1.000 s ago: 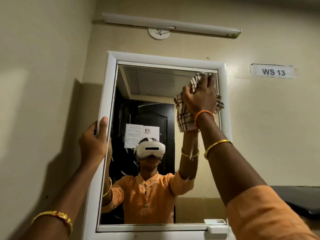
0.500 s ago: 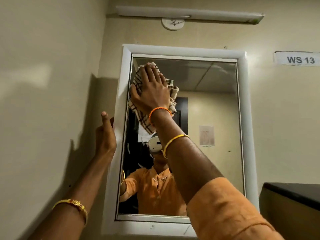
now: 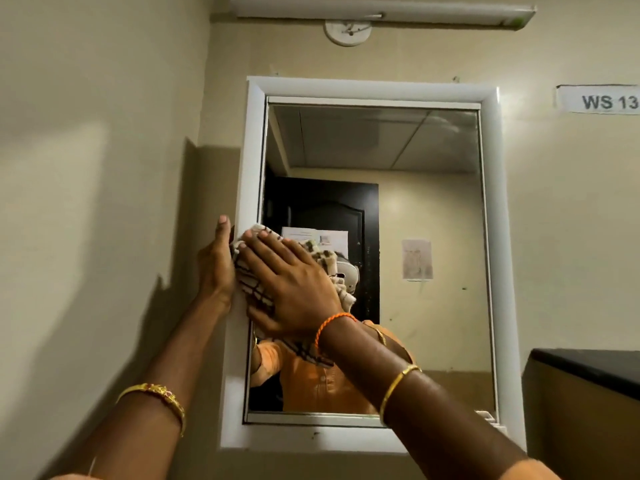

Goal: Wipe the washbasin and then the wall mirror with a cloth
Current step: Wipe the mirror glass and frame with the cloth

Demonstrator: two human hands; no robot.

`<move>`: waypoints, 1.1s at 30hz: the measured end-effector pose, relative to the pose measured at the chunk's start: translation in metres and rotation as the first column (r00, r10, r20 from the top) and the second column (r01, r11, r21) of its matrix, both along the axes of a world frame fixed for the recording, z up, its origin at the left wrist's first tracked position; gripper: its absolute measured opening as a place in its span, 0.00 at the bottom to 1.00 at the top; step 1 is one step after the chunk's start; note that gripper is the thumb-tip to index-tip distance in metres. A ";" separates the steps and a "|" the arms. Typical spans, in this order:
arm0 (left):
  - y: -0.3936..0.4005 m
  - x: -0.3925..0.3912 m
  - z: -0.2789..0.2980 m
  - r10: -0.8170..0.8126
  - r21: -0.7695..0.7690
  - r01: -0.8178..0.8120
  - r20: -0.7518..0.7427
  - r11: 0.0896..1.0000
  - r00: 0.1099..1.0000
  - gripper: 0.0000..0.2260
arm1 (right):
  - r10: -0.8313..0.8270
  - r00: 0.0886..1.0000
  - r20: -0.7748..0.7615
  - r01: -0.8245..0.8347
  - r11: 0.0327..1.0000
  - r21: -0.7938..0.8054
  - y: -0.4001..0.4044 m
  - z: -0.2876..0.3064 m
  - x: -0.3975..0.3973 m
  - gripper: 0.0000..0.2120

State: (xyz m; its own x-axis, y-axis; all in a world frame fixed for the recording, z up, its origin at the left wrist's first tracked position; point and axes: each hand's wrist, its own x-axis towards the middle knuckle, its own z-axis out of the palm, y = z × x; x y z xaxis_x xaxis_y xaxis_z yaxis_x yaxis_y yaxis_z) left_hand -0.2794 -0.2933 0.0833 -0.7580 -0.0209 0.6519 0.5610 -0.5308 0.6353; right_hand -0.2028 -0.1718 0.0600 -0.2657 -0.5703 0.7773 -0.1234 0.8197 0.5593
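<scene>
I am looking up at the wall mirror [image 3: 415, 237], which is hanging in a white frame [image 3: 374, 90] on a cream wall [image 3: 104, 168]. My right hand [image 3: 291, 292] is lying flat with its fingers straight and spread, pressing a checked cloth [image 3: 254, 289] against the glass at the left side of the mirror, about halfway up. The cloth is bunching out from under the palm, with folds showing to the right near the wrist and a corner reaching the left edge of the glass. My left hand [image 3: 216, 265] is resting against the outer left side of the frame, fingers straight and pointing up, just beside the cloth; it is not curling round anything I can make out.

An orange thread band [image 3: 330, 323] is sitting on the right wrist, with a thin gold bangle [image 3: 398, 386] further down that forearm, and a heavier gold bracelet [image 3: 152, 396] is circling the left forearm.

In the glass I am seeing a dark door with papers stuck on it and an orange shirt below the cloth. Above the mirror a tube light [image 3: 381, 12] is running along the wall, with a small round fitting [image 3: 348, 31] under it. A label reading WS 13 [image 3: 599, 100] is sticking to the wall at the right, and a dark-topped counter [image 3: 588, 372] is showing at the lower right. The washbasin is not in view.
</scene>
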 end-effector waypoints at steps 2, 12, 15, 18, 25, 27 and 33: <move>0.001 0.003 0.000 0.071 0.018 -0.070 -0.024 0.997 0.997 0.28 | -0.010 1.000 -0.004 0.010 1.000 0.013 0.001 0.012 0.000 0.39; 0.002 0.003 -0.011 0.227 -0.002 -0.227 -0.050 0.974 0.973 0.14 | -0.033 0.997 -0.073 0.011 0.959 -0.283 -0.020 0.069 -0.003 0.36; -0.006 -0.003 -0.012 -0.038 -0.008 0.038 -0.020 0.999 0.999 0.25 | 0.005 1.000 -0.018 -0.006 0.995 -0.104 -0.021 0.011 -0.004 0.36; -0.004 0.006 -0.013 -0.134 0.025 0.135 -0.047 0.991 0.990 0.33 | -0.027 0.999 0.038 0.026 0.999 0.034 -0.014 -0.016 -0.005 0.37; 0.003 0.012 -0.026 0.174 -0.022 -0.176 -0.078 0.984 0.982 0.21 | -0.077 0.995 -0.070 0.060 0.974 -0.218 -0.010 0.048 -0.004 0.37; 0.010 0.015 -0.037 0.302 -0.037 -0.312 -0.165 0.949 0.939 0.17 | -0.082 0.993 -0.082 0.054 0.951 -0.304 -0.013 0.060 -0.002 0.37; 0.015 0.012 -0.051 0.415 -0.099 -0.445 -0.231 0.890 0.880 0.16 | -0.125 0.977 -0.171 0.039 0.900 -0.433 0.011 0.071 0.005 0.37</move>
State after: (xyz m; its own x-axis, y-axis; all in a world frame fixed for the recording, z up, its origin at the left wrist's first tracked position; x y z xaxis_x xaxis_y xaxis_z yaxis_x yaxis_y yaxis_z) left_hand -0.2679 -0.2779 0.0328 -0.5503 -0.2091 0.8083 0.8348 -0.1190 0.5376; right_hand -0.1979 -0.1608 0.1307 -0.1201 -0.1562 0.9804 0.0282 0.9866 0.1607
